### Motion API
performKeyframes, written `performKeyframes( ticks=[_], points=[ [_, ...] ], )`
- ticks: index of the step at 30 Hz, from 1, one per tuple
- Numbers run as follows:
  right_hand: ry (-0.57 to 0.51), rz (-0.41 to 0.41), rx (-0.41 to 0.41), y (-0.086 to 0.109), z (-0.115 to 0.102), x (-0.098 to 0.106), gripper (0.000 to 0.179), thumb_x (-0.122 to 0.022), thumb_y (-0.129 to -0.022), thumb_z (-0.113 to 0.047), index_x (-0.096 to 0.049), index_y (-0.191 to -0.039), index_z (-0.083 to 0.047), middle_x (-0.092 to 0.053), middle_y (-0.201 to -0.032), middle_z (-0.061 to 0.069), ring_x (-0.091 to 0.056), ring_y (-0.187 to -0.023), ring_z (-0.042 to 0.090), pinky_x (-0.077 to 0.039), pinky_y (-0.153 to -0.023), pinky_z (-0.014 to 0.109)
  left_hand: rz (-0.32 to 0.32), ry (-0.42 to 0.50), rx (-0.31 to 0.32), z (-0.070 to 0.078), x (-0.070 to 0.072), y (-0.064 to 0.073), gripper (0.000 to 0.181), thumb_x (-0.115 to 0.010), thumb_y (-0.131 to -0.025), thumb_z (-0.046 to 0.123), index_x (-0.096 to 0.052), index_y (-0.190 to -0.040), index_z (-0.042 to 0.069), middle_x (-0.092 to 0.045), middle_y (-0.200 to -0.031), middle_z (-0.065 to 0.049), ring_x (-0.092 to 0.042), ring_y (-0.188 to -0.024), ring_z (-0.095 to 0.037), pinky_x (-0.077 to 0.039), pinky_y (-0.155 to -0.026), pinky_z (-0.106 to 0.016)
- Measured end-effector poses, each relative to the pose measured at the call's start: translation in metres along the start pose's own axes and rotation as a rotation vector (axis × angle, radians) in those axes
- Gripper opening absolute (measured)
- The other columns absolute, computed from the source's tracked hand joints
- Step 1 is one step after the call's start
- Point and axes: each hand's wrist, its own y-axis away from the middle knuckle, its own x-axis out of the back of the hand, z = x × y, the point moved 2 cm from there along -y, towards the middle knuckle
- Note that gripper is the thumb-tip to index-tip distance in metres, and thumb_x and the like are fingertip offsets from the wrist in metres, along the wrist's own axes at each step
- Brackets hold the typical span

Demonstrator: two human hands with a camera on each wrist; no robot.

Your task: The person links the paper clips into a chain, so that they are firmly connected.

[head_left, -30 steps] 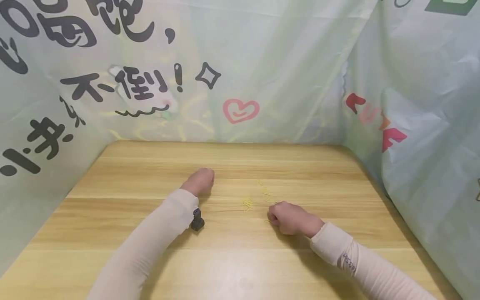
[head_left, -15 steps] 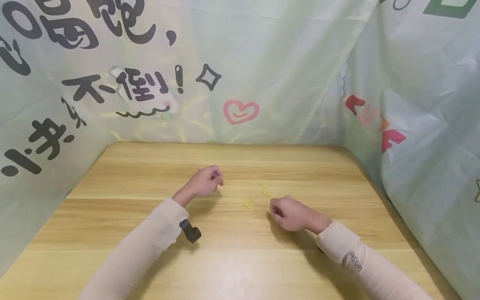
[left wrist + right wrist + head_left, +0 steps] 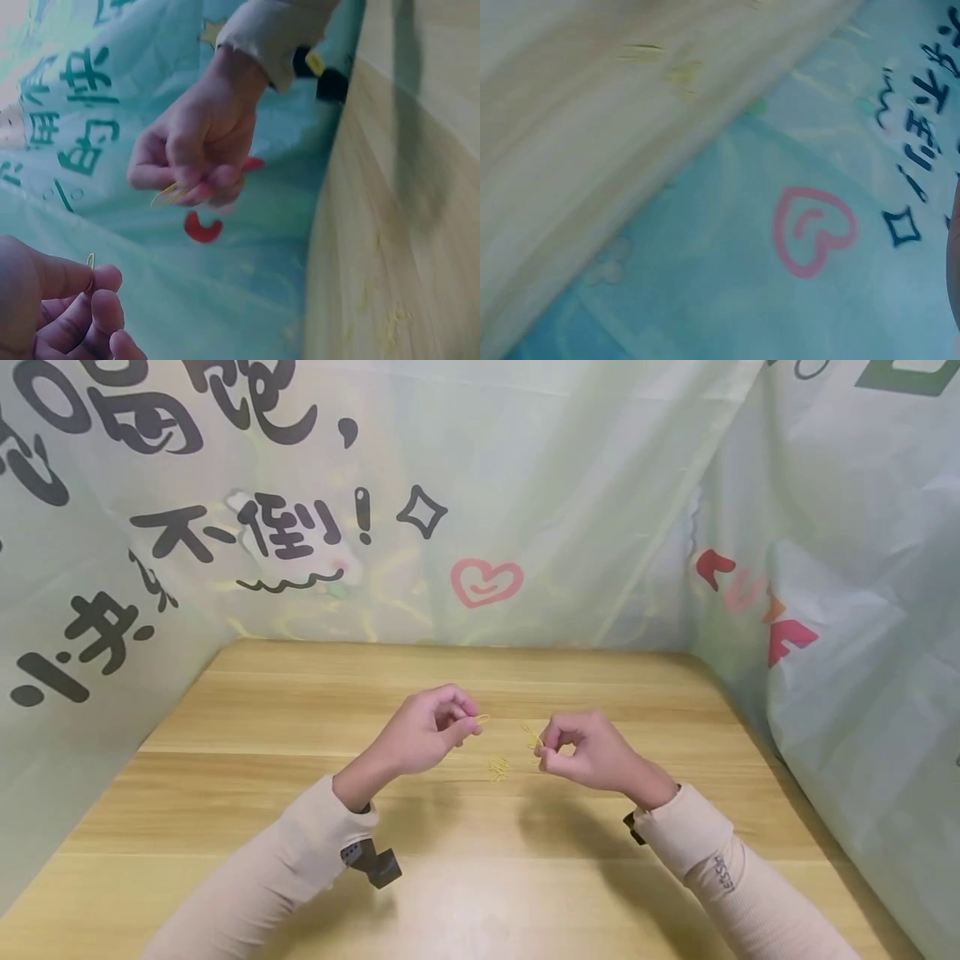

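Note:
My left hand (image 3: 417,731) is raised over the table and pinches a yellow paper clip (image 3: 483,719) between thumb and index finger. The clip's rounded loop (image 3: 91,261) sticks up past the fingertips in the left wrist view. Facing it across a small gap, my right hand (image 3: 594,753) pinches another yellow wire piece, a paper clip (image 3: 162,198) by its look, with its end pointing out of the fingers. Below and between both hands lies a small pile of yellow paper clips (image 3: 498,768). In the right wrist view only a sliver of a hand (image 3: 954,262) shows at the right edge.
A few loose paper clips (image 3: 640,51) lie beside the pile on the wooden table (image 3: 480,877). Printed cloth (image 3: 600,510) hangs behind the table and at both sides. Small black cameras (image 3: 377,864) are strapped at the wrists.
Both hands have lifted off the table and come toward each other. The left hand moved right and turned, so its pinched clip now shows; the right hand moved up, away from the body.

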Motion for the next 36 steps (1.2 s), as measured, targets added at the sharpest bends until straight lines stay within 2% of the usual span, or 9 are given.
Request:
performKeyframes(
  ticks=[3,7,10,14,18,22,26,32,36],
  points=[
    [-0.086,0.002,0.046,-0.007,-0.007,0.002,0.030,-0.059,-0.068,0.026,-0.052,-0.069,-0.004,-0.063,-0.065,0.007,-0.066,-0.061,0.018,-0.057,-0.058,0.029,0.003,0.010,-0.043,0.010,-0.002,0.002,0.005,-0.062,-0.093,0.002,-0.061,-0.098,-0.001,-0.065,-0.082,-0.004,-0.053,-0.062,-0.016,-0.046,-0.056,-0.026],
    [-0.180,0.001,0.100,-0.013,-0.012,0.003,0.031,-0.057,-0.072,0.029,-0.056,-0.093,0.006,-0.063,-0.069,0.009,-0.067,-0.061,0.022,-0.057,-0.060,0.031,0.002,0.004,-0.088,0.017,-0.006,0.003,0.004,-0.063,-0.092,0.001,-0.062,-0.096,0.000,-0.063,-0.080,-0.003,-0.052,-0.061,-0.015,-0.046,-0.055,-0.026],
    [-0.203,0.020,0.118,-0.016,-0.016,0.003,0.035,-0.059,-0.076,0.026,-0.056,-0.107,0.009,-0.066,-0.072,0.012,-0.068,-0.063,0.022,-0.056,-0.057,0.031,0.004,-0.009,-0.098,0.019,-0.007,0.004,0.005,-0.063,-0.092,0.001,-0.063,-0.096,-0.001,-0.062,-0.080,-0.002,-0.054,-0.062,-0.015,-0.047,-0.056,-0.026],
    [-0.189,0.062,0.079,-0.018,-0.020,0.004,0.026,-0.062,-0.082,0.020,-0.059,-0.106,0.010,-0.069,-0.078,0.015,-0.070,-0.071,0.018,-0.056,-0.059,0.028,0.009,-0.011,-0.095,0.021,-0.008,0.006,0.006,-0.063,-0.092,0.002,-0.063,-0.097,-0.001,-0.063,-0.081,-0.002,-0.055,-0.066,-0.016,-0.047,-0.058,-0.026],
    [-0.181,0.099,0.030,-0.019,-0.025,0.003,0.018,-0.062,-0.085,0.017,-0.061,-0.102,0.011,-0.069,-0.082,0.018,-0.070,-0.075,0.016,-0.057,-0.068,0.028,0.018,0.009,-0.090,0.023,-0.009,0.006,0.005,-0.063,-0.092,0.003,-0.063,-0.097,0.001,-0.063,-0.083,-0.004,-0.056,-0.069,-0.017,-0.048,-0.061,-0.027],
    [-0.183,0.144,0.014,-0.021,-0.027,0.000,0.011,-0.061,-0.085,0.018,-0.061,-0.092,0.009,-0.066,-0.082,0.018,-0.069,-0.074,0.013,-0.057,-0.067,0.028,0.029,0.013,-0.084,0.023,-0.009,0.006,0.004,-0.063,-0.093,0.003,-0.063,-0.096,0.002,-0.062,-0.083,-0.006,-0.055,-0.070,-0.017,-0.048,-0.061,-0.027],
    [-0.189,0.185,0.008,-0.022,-0.027,-0.001,0.012,-0.058,-0.085,0.020,-0.061,-0.092,0.011,-0.064,-0.081,0.018,-0.067,-0.072,0.011,-0.056,-0.064,0.029,0.026,0.010,-0.087,0.025,-0.011,0.007,0.003,-0.063,-0.093,0.003,-0.062,-0.096,0.001,-0.062,-0.081,-0.006,-0.054,-0.069,-0.017,-0.047,-0.060,-0.026],
    [-0.275,0.189,-0.057,-0.023,-0.028,-0.003,0.006,-0.058,-0.087,0.017,-0.058,-0.091,0.012,-0.066,-0.080,0.013,-0.067,-0.070,0.015,-0.057,-0.063,0.029,0.013,0.014,-0.101,0.024,-0.012,0.006,0.005,-0.062,-0.093,0.002,-0.062,-0.097,-0.001,-0.061,-0.080,-0.003,-0.054,-0.068,-0.017,-0.047,-0.059,-0.026],
    [-0.295,0.168,-0.065,-0.025,-0.030,-0.004,0.012,-0.048,-0.093,0.015,-0.057,-0.099,0.016,-0.059,-0.074,0.013,-0.057,-0.062,0.019,-0.052,-0.059,0.028,0.013,0.018,-0.106,0.021,-0.012,0.005,0.004,-0.062,-0.093,0.001,-0.062,-0.096,-0.001,-0.061,-0.080,-0.003,-0.055,-0.067,-0.017,-0.047,-0.058,-0.027]
  ],
)
